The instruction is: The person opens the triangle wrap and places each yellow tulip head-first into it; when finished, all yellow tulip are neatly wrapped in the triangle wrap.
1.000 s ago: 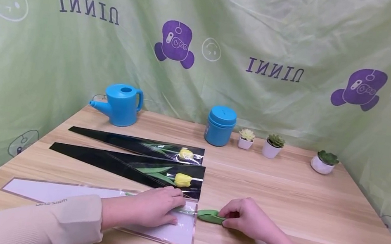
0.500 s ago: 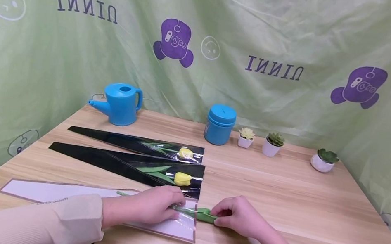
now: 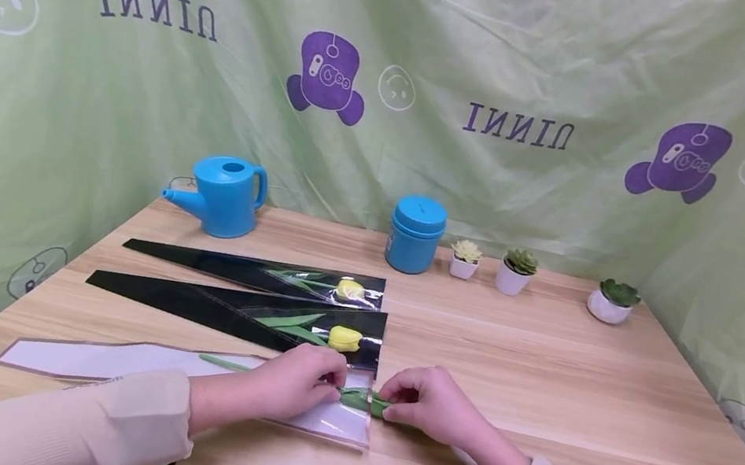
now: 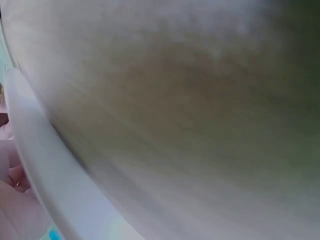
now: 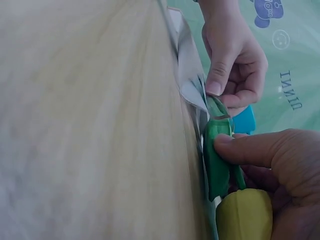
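My right hand pinches a yellow tulip by its green leaves and stem at the mouth of a white flower sleeve with a clear front. In the right wrist view the yellow bloom sits below the thumb, against the palm. The head view hides the bloom behind that hand. Inside the sleeve, the stem runs leftward under the clear film. With thumb and fingers, my left hand pinches the sleeve around the stem, close to the mouth. Pale cloth fills most of the left wrist view.
Beyond the hands lie two black sleeves, a nearer one and a farther one, each with a yellow tulip inside. Along the back stand a blue watering can, a blue lidded canister and several small potted succulents.
My right hand has moved left, pushing the tulip deeper into the white sleeve; the stem end has slid left. My left hand's fingers have drawn in, and the sleeve's mouth is lifted slightly.
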Demonstrator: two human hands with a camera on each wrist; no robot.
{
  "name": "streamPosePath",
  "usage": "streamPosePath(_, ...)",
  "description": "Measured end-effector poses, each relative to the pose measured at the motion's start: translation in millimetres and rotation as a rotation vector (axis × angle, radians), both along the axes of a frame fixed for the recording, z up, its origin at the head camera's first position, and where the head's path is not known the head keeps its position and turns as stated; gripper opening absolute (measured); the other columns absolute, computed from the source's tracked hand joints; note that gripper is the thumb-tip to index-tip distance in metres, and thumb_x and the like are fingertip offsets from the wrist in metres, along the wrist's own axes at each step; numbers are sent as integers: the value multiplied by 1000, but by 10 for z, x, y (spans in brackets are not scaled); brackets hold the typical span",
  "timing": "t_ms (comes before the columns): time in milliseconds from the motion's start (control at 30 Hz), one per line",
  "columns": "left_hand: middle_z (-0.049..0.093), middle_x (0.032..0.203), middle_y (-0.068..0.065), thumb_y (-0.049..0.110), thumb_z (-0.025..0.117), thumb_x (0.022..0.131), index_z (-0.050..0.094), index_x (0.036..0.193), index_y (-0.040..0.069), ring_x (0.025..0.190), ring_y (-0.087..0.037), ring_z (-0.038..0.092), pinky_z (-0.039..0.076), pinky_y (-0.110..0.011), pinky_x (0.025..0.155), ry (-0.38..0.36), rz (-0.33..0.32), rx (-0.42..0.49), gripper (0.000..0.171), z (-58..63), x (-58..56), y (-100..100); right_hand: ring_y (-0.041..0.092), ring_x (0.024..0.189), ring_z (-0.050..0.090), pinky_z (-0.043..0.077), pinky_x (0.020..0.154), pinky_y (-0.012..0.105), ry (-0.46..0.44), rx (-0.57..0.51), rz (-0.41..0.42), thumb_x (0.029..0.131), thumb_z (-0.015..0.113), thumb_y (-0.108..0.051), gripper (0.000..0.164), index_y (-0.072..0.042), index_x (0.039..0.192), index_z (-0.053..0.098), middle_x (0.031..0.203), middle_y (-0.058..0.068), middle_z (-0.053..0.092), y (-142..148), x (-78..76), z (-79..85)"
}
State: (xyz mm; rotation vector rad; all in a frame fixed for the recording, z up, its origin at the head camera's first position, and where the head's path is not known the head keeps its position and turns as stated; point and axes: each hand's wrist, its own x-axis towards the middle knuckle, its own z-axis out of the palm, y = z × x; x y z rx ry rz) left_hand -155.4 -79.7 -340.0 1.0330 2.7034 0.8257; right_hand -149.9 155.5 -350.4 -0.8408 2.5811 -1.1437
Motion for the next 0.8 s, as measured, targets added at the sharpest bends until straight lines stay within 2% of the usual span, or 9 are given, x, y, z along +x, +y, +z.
streamPosePath(233,53,73,8,7,67,82,58,76,15,70,-7,48,42,-21,65,18,21,41,14,2,-7,6,8,77,56,47,70,23,-38,7,-34,78,73,-15,21,-9,98,70,88,-3,67,127,28,116)
streamPosePath(433,54,74,9,8,68,83,59,76,16,71,-8,48,43,-22,66,-10,66,72,13,-3,-9,-3,13,96,58,47,84,35,2,127,16,77,74,-30,39,-12,111,66,107,-3,66,379,90,181)
streamPosePath(533,54,74,9,8,68,82,60,76,16,71,-9,48,43,-23,66,0,73,81,12,-1,-15,-12,12,102,57,47,87,40,26,175,40,76,75,-33,45,-14,116,64,114,-4,64,487,123,188)
streamPosePath(667,56,75,10,9,68,82,61,75,17,73,-9,49,44,-26,70,9,87,91,13,2,-19,-19,5,92,56,50,79,30,52,156,72,75,76,-27,45,-9,115,64,107,-3,65,577,146,171)
streamPosePath(800,57,76,12,10,68,83,62,76,17,76,-9,51,45,-29,75,-22,117,110,11,13,-16,-23,2,81,53,49,70,23,82,109,86,77,75,-19,37,-6,110,65,97,-4,65,601,146,156)
